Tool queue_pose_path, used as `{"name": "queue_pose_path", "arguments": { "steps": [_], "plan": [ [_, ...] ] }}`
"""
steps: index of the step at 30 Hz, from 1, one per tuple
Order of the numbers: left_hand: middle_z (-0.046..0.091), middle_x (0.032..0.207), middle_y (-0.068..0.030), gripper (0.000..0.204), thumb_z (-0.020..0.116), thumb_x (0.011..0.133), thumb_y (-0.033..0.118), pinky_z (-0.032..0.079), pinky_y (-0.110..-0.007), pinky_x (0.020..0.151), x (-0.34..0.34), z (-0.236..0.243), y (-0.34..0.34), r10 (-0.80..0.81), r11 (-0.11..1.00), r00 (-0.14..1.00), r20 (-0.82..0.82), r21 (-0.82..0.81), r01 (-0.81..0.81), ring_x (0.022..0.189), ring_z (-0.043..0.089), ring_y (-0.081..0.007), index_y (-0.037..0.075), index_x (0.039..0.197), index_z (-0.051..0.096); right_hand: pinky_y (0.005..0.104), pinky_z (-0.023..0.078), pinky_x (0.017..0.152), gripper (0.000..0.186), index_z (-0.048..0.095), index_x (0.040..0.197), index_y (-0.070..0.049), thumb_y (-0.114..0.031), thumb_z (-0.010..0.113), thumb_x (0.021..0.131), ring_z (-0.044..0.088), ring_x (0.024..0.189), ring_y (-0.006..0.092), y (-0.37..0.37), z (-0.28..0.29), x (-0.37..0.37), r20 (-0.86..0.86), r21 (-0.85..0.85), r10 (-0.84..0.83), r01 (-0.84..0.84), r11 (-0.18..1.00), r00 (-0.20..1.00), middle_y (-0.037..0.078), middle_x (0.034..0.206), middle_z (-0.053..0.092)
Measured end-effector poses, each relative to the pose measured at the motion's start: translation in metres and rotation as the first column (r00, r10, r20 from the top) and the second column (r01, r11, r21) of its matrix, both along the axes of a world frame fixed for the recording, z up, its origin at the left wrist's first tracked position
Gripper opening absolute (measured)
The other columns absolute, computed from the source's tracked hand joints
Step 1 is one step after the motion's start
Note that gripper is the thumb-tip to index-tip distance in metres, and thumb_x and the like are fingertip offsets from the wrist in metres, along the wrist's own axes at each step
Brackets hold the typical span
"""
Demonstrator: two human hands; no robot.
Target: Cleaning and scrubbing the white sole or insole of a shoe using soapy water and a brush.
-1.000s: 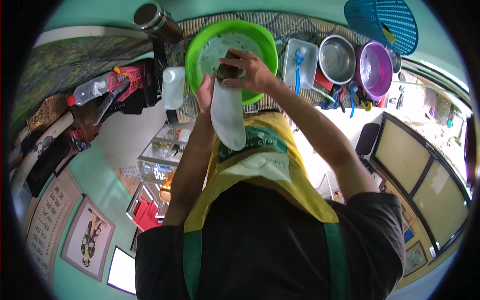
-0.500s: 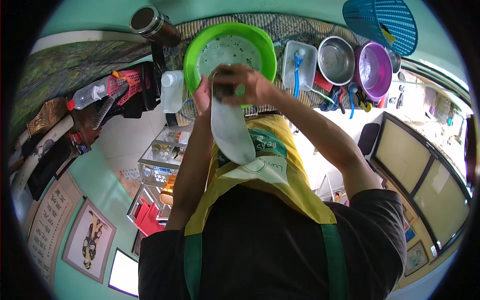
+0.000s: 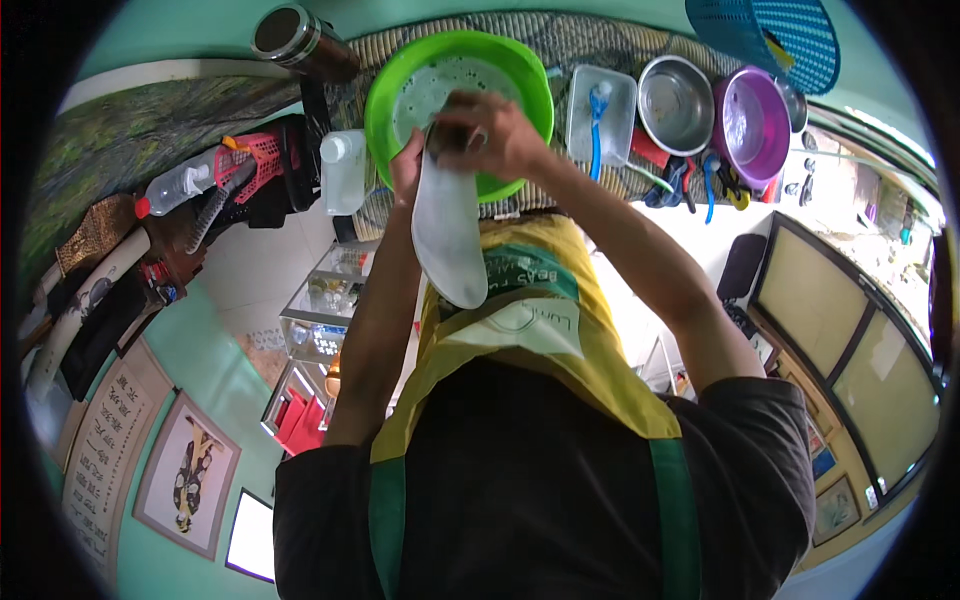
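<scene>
My left hand grips the side of a long, pale, insole-shaped piece, which slants from the near rim of the green basin down over my apron. My right hand is closed over a dark patch or object at its upper end; the fingers are smeared by motion, so I cannot make out exactly what they hold. Behind my hands, the green basin contains cloudy water with bubbles.
A steel flask and translucent jug stand left. Rightward are a clear tray with a blue brush, a steel bowl, a purple basin, hand tools and a blue perforated basket. A window is far right.
Both hands and the pale piece dipped toward me about half a second ago and now sit higher again, slightly left. My right hand's fingers have moved over the upper end.
</scene>
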State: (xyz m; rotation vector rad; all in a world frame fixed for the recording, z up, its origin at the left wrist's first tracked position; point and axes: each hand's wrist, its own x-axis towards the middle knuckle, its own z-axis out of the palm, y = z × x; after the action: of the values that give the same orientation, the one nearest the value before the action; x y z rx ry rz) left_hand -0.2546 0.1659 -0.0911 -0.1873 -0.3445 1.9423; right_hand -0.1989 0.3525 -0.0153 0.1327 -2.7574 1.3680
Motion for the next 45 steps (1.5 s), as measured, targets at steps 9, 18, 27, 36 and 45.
{"name": "queue_pose_path", "arguments": {
  "steps": [9,18,27,36,45],
  "plan": [
    [0.052,0.143,-0.0187,0.07,0.032,0.105,0.053,0.044,-0.051,0.111,0.009,0.022,0.003,0.015,0.772,0.92,-0.393,-0.58,-0.261,0.127,0.056,-0.0356,-0.003,0.147,0.041,0.046,0.056,0.097,0.06,0.07,0.128,-0.019,-0.042,0.086,0.075,0.058,0.125,0.0382,-0.02,-0.002,0.007,-0.049,-0.009,-0.039,0.038,0.999,0.998,0.02,0.145,0.054],
    [0.045,0.153,-0.0196,0.065,0.043,0.103,0.038,0.033,-0.046,0.121,0.008,0.093,0.034,0.085,0.434,0.942,-0.324,-0.839,-0.328,0.144,0.043,-0.0336,0.0,0.154,0.034,0.0511,0.042,0.111,0.06,0.068,0.128,-0.02,-0.042,0.086,0.076,0.05,0.131,0.0425,-0.015,0.003,-0.011,-0.018,0.118,-0.185,0.186,0.975,0.983,0.021,0.145,0.049],
    [0.036,0.153,-0.0285,0.076,0.058,0.085,0.02,0.049,-0.045,0.098,-0.016,0.038,0.012,0.316,0.803,0.931,-0.186,-0.47,-0.366,0.127,0.045,-0.0379,0.005,0.155,0.033,0.0386,0.046,0.094,0.048,0.059,0.133,-0.01,-0.043,0.058,0.098,0.056,0.118,0.0219,0.008,0.017,0.013,0.459,-0.65,-0.419,0.618,0.443,0.783,0.009,0.13,0.06],
    [0.056,0.127,-0.0227,0.09,0.056,0.059,0.013,0.05,-0.043,0.088,-0.054,0.084,0.032,0.402,0.601,0.637,-0.658,-0.335,-0.726,0.103,0.055,-0.031,0.003,0.147,0.04,0.0343,0.049,0.081,0.061,0.053,0.135,-0.011,-0.062,0.04,0.104,0.064,0.104,0.0222,-0.009,0.039,0.05,0.7,-0.702,-0.079,0.705,0.1,0.709,0.007,0.117,0.065],
    [0.057,0.121,-0.0198,0.07,0.058,0.072,0.01,0.051,-0.049,0.101,-0.05,0.114,0.047,0.38,0.502,0.555,-0.74,-0.339,-0.796,0.113,0.059,-0.0316,0.001,0.14,0.043,0.0495,0.054,0.081,0.06,0.051,0.133,-0.012,-0.051,0.068,0.092,0.066,0.094,0.045,-0.037,0.072,0.027,0.181,-0.041,-0.32,0.332,0.942,0.93,0.019,0.108,0.064]
  ]
}}
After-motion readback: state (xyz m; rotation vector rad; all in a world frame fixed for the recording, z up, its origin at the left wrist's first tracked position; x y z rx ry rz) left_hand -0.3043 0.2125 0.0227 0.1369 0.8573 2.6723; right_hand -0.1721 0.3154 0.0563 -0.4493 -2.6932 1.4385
